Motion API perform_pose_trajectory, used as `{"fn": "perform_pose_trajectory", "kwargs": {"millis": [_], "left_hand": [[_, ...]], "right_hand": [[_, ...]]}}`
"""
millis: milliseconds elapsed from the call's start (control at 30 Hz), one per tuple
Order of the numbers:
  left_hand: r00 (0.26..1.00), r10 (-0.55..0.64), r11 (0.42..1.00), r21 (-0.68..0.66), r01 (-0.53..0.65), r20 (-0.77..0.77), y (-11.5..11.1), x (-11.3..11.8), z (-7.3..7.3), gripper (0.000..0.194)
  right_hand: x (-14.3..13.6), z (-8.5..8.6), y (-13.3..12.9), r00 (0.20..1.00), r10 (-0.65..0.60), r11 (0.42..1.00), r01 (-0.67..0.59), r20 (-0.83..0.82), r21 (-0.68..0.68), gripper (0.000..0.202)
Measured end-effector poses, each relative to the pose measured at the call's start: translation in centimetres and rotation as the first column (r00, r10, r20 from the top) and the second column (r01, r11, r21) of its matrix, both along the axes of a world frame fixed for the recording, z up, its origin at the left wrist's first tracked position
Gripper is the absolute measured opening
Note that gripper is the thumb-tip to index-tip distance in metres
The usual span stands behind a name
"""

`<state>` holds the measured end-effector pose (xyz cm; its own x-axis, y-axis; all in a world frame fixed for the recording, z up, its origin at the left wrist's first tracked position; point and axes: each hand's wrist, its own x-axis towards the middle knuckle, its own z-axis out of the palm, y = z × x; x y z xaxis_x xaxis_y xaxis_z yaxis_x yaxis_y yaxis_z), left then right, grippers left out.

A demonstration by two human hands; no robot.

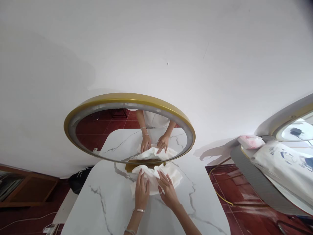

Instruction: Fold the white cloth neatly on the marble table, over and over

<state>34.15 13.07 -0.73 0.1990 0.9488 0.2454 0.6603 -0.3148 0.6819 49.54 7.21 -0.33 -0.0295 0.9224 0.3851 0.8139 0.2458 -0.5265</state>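
Note:
A crumpled white cloth (153,187) lies on the marbled white table (93,209), just in front of the mirror's gold base (129,167). My left hand (141,190), with bracelets at the wrist, rests on the left part of the cloth, its fingers stretched forward. On the right part lies my right hand (168,192), its fingers spread over the folds and the thumb pointing inward. The oval mirror (129,97) with a gold frame stands behind the cloth and reflects both hands and the cloth.
At the right, a second table (256,174) bears a white printed bag (281,163), a pink-and-white pack (251,141) and another mirror (276,130). A black bag (79,180) is left of the table. A wooden cabinet (31,191) stands far left, and a white wall (156,49) rises behind.

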Motion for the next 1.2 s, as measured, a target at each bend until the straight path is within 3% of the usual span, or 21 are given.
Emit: {"fn": "perform_pose_trajectory", "kwargs": {"millis": [100, 167, 233, 333, 433, 567, 633, 733, 800, 900, 1033, 1133, 1200], "left_hand": [[1.000, 0.020, 0.999, -0.039, -0.020, 0.003, -2.2, -1.1, -0.3, 0.040], [1.000, 0.022, 0.999, -0.029, -0.023, -0.021, -3.5, -1.9, -0.5, 0.036], [0.998, 0.020, 1.000, -0.005, -0.020, -0.051, -4.5, -2.8, -0.4, 0.032], [0.995, 0.015, 1.000, 0.028, -0.012, -0.099, -4.9, -3.6, 0.2, 0.027], [0.987, -0.038, 0.995, 0.080, 0.051, -0.158, -4.2, -3.5, 1.3, 0.031], [0.958, -0.188, 0.978, 0.052, 0.203, -0.217, -1.1, -1.6, 3.7, 0.060], [0.940, -0.233, 0.972, -0.091, 0.217, -0.248, 0.7, -0.2, 5.1, 0.071], [0.881, -0.349, 0.887, -0.414, 0.202, -0.319, 2.8, 1.7, 7.1, 0.065], [0.847, -0.418, 0.833, -0.512, 0.212, -0.329, 3.5, 2.6, 7.9, 0.062], [0.833, -0.488, 0.793, -0.532, 0.297, -0.263, 3.7, 3.1, 8.4, 0.061], [0.818, -0.570, 0.676, -0.608, 0.416, -0.074, 3.0, 2.6, 8.2, 0.067], [0.812, -0.582, 0.630, -0.602, 0.490, 0.051, 2.1, 2.5, 8.0, 0.050], [0.808, -0.572, 0.611, -0.585, 0.534, 0.141, 1.5, 2.8, 7.7, 0.035]], "right_hand": [[0.9, -0.6, -2.6, 0.976, 0.020, 0.999, -0.028, -0.217, -0.036, 0.029], [1.6, -0.8, -3.4, 0.920, -0.072, 0.996, 0.047, -0.385, -0.075, 0.020], [2.3, -0.6, -2.9, 0.869, -0.197, 0.980, 0.162, -0.453, -0.116, 0.018], [3.2, 0.4, -0.3, 0.915, -0.296, 0.947, 0.244, -0.274, -0.208, 0.036], [3.4, 1.0, 2.5, 0.964, -0.260, 0.897, 0.218, -0.060, -0.384, 0.057], [2.9, 0.4, 3.4, 0.970, -0.243, 0.846, 0.209, -0.005, -0.490, 0.042], [2.5, 0.1, 2.7, 0.968, -0.250, 0.840, 0.226, 0.018, -0.493, 0.033], [1.7, 0.1, 1.1, 0.958, -0.286, 0.849, 0.271, 0.038, -0.454, 0.027], [1.3, 0.3, 0.2, 0.951, -0.308, 0.866, 0.294, 0.032, -0.405, 0.027], [1.0, 0.9, -1.1, 0.949, -0.314, 0.900, 0.292, -0.016, -0.323, 0.034], [1.1, 1.9, -2.9, 0.940, -0.329, 0.919, 0.295, -0.094, -0.262, 0.034], [1.3, 2.9, -4.1, 0.925, -0.326, 0.933, 0.283, -0.193, -0.224, 0.033], [1.6, 3.5, -4.6, 0.889, -0.303, 0.948, 0.246, -0.343, -0.201, 0.033]]}}
